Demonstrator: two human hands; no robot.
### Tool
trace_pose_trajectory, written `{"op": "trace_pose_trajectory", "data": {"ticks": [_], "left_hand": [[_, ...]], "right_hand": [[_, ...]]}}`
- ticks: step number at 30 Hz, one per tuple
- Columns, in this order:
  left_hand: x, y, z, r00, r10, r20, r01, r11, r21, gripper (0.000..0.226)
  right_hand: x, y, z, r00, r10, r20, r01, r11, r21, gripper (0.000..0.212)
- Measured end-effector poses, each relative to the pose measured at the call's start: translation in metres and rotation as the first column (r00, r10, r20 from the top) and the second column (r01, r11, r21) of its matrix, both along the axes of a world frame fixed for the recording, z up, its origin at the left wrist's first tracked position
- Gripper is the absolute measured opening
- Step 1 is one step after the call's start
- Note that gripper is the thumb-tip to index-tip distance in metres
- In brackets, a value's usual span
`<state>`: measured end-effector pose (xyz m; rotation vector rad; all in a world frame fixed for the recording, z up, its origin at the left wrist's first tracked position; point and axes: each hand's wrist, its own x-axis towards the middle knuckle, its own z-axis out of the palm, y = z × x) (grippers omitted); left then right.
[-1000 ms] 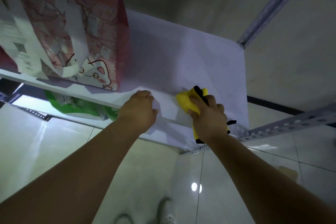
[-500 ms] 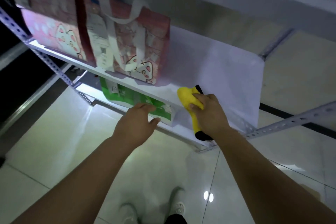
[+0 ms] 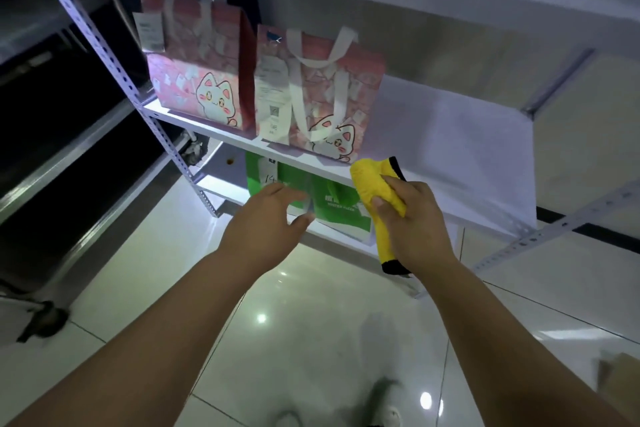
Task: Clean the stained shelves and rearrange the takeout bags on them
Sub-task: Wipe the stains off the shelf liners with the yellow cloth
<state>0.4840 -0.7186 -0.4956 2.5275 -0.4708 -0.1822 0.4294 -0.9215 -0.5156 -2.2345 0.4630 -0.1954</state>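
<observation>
Head view, from the right hand (image 3: 412, 218) outward: fingers and thumb curled tight round a bunched yellow cloth (image 3: 372, 180) with black trim, held at the front lip of the middle shelf (image 3: 467, 149), one black-edged end hanging below the wrist. Just left of it, the left hand (image 3: 266, 222), empty, fingers spread and loosely bent, blurred at the tips, reaching in front of the green takeout bag (image 3: 343, 210) on the lower shelf (image 3: 221, 184); cannot tell whether touching or just short. Above and beyond both hands, on the left half of the middle shelf, two cat-print bags upright and close together: left pink bag (image 3: 201, 90) by the perforated upright post (image 3: 104, 52), right pink bag (image 3: 322, 97) with white handles and a receipt on its face, its near corner just beside the cloth. Right half of that shelf pale, nothing standing on it. Small brownish spot (image 3: 228, 160) low down, left of the green bag. Step in hand, by the look of it: going for the green bag to shift it. Lies below and ahead of the left hand, long side running along the shelf edge, nearer that hand than the cloth-laden right. Probably calls for a left-hand grip on its top edge. Risk: thin bag tipping or snagging under the middle shelf lip.
</observation>
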Motion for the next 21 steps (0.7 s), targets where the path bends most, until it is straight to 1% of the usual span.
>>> {"op": "trace_pose_trajectory", "data": {"ticks": [4, 9, 14, 21], "left_hand": [[-0.012, 0.009, -0.015, 0.999, 0.003, -0.035, -0.003, 1.000, -0.007, 0.036], [-0.027, 0.002, -0.051, 0.994, 0.051, -0.092, -0.056, 0.997, -0.047, 0.032], [-0.046, -0.022, -0.104, 0.988, 0.061, -0.143, -0.070, 0.996, -0.058, 0.032], [-0.049, -0.069, -0.195, 0.975, 0.041, -0.218, -0.061, 0.995, -0.084, 0.032]], "right_hand": [[-0.016, 0.008, -0.012, 1.000, -0.013, 0.007, 0.013, 1.000, 0.007, 0.043], [-0.031, -0.004, -0.044, 0.997, 0.027, -0.070, -0.030, 0.999, -0.030, 0.036], [-0.053, -0.031, -0.088, 0.993, 0.005, -0.114, -0.010, 0.999, -0.042, 0.042], [-0.068, -0.079, -0.170, 0.977, -0.058, -0.204, 0.042, 0.996, -0.079, 0.044]]}}
